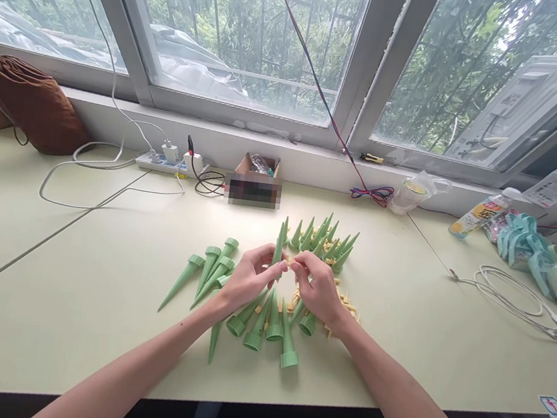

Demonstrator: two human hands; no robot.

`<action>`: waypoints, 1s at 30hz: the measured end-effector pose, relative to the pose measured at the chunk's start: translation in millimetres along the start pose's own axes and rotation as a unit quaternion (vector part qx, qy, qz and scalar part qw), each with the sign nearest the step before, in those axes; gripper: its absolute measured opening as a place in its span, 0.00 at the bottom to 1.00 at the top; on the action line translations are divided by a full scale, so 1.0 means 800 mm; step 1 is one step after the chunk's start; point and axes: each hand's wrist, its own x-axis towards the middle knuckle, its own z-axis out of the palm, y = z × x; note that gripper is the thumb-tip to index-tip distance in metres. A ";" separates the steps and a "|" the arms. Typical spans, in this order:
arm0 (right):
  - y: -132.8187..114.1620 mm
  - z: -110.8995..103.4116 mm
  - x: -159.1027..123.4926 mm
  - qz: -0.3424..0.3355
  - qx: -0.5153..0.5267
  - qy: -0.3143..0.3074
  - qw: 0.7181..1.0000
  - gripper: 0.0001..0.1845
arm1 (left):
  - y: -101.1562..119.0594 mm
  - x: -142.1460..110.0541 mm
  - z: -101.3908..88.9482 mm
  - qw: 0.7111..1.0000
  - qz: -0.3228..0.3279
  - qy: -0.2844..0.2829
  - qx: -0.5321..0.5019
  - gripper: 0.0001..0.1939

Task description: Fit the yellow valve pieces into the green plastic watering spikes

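We find the left hand [252,274] pinching a green spike [279,244] point-up, apparently to steady it; the right hand's [318,286] grip pinches a small yellow piece [288,261] just beside it. Yellow pieces [348,305] lie by that hand, presumably for reach. On the desk [94,322], standing spikes [307,240] group beyond, seemingly kept apart from lying spikes [182,282].

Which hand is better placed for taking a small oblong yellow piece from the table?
Probably the right hand, though seemingly occupied now: it is nearer the scattered yellow pieces, while the left hand holds a green tapered plastic cone.
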 end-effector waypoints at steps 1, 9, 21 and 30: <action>0.000 0.000 0.000 0.001 0.001 0.000 1.000 0.12 | 0.000 0.000 0.000 1.000 0.000 0.001 0.001 0.13; -0.004 0.001 0.001 0.013 0.034 0.002 0.999 0.10 | 0.008 0.000 0.001 0.999 -0.014 0.006 -0.042 0.13; -0.003 0.000 -0.001 -0.015 0.038 0.008 0.999 0.08 | 0.009 0.000 0.000 0.997 -0.025 0.003 -0.079 0.14; 0.000 -0.002 -0.002 -0.030 0.035 0.019 0.999 0.08 | 0.013 -0.001 0.002 0.999 -0.003 0.009 -0.046 0.14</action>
